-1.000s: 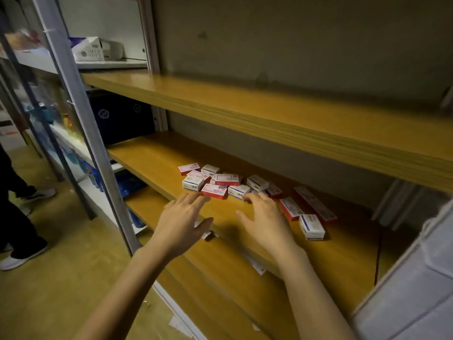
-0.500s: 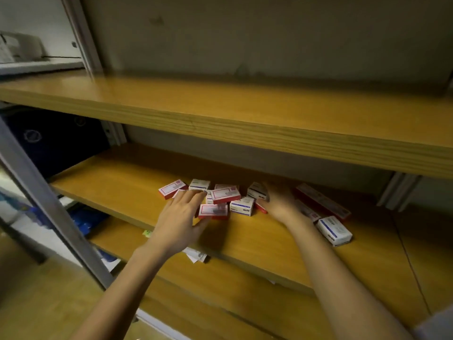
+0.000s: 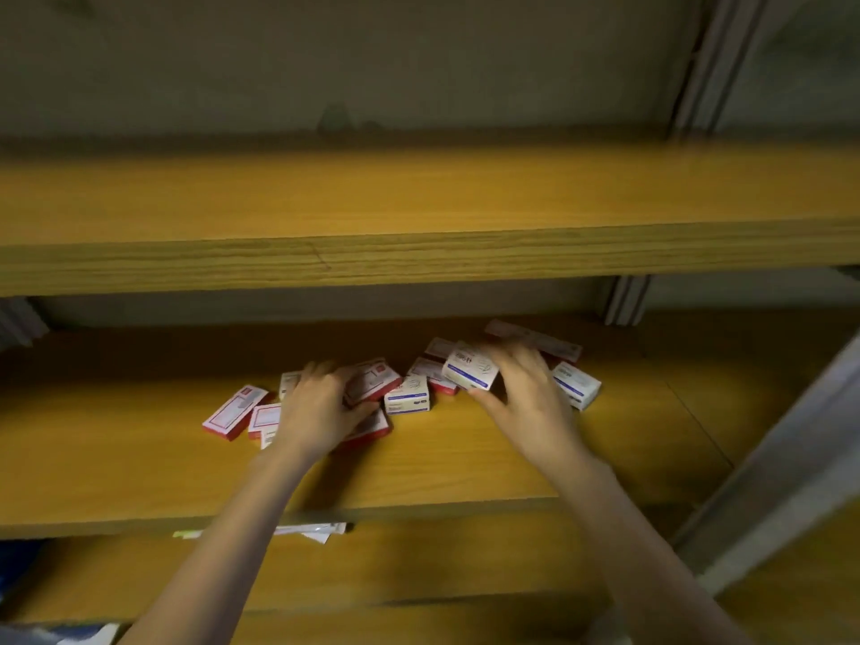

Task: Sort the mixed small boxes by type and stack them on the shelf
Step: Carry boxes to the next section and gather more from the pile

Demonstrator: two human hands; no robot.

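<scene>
In the head view, the small boxes are seen mixed in a loose heap on the middle shelf, with red boxes mostly to the left and blue boxes among them and to the right. No sorted stack can be made out yet. A lifted blue box is pinched by the right hand, thumb below and fingers over its top, and is held tilted above the heap. Since it seems to be gripped near one end only, it could be let slip and dropped onto the boxes beneath, scattering them. The left hand is laid over several red boxes with its fingers bent. Whether one is actually gripped cannot be told through the blur. A careless sweep from that hand could push boxes into the shadow at the back. The two kinds could also be confused, as both have white faces and the light is dim. The boxes under the left palm are hidden, a long box at the back is partly covered by the right hand, and no print can be read.
</scene>
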